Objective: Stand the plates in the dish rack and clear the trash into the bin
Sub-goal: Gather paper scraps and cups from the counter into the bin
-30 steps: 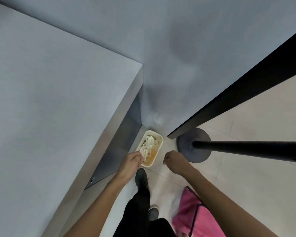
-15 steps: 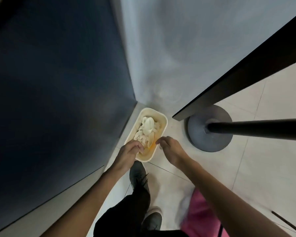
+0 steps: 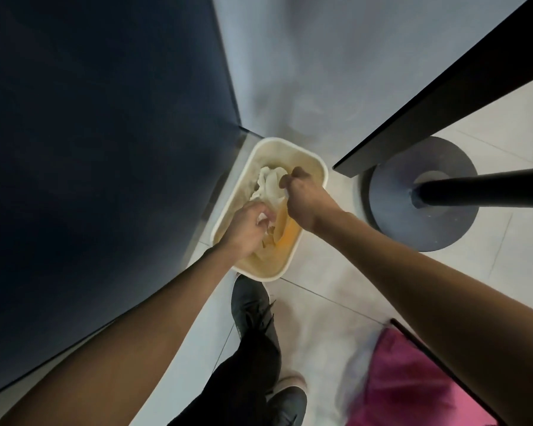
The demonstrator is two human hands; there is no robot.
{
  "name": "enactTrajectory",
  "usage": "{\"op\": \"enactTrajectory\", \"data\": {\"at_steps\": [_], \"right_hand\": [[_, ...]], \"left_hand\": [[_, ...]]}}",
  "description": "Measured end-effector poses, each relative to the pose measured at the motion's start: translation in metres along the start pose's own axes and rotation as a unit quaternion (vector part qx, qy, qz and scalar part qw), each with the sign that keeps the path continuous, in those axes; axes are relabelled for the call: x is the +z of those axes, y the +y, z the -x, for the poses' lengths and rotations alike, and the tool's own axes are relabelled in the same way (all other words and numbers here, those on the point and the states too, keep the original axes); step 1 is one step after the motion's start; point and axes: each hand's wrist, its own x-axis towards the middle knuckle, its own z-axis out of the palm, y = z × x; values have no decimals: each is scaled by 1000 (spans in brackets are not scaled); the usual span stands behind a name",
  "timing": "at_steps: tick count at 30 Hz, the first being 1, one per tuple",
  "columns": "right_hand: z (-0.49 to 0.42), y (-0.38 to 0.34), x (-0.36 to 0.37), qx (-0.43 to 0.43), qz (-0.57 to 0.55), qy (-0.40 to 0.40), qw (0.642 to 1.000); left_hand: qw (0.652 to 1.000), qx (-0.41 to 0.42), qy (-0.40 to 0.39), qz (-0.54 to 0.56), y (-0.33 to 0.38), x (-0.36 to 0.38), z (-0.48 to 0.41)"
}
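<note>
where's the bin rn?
Head view, centre: bin on the floor between the dark cabinet at left and the pole base at right.

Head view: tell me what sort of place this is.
Probably an indoor dining or kitchen corner: a cream bin of crumpled paper stands on a tiled floor, between a dark cabinet and a round pedestal base, likely a table's.

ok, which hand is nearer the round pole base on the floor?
Right. The right hand grips white paper over the side of the bin closest to the pole base; the left hand is over the opposite side, by the dark cabinet.
</note>
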Motion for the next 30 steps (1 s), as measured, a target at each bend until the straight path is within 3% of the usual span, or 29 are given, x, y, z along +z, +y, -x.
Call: {"op": "enactTrajectory", "data": {"at_steps": [6, 10, 17, 20, 30], "right_hand": [[-29, -3, 14, 17, 100, -8, 995], [-34, -6, 22, 35, 120, -22, 992], [-3, -20, -5, 27, 88, -13, 996], [23, -24, -27, 15, 66, -11, 998], [155, -59, -110, 10, -33, -23, 999]], "left_hand": [[999, -33, -20, -21, -25, 17, -19], [998, -60, -22, 23, -27, 17, -19], [997, -54, 34, 44, 4, -8, 21], [989, -85, 49, 107, 18, -21, 46], [971, -103, 40, 210, 111, -80, 175]]}}
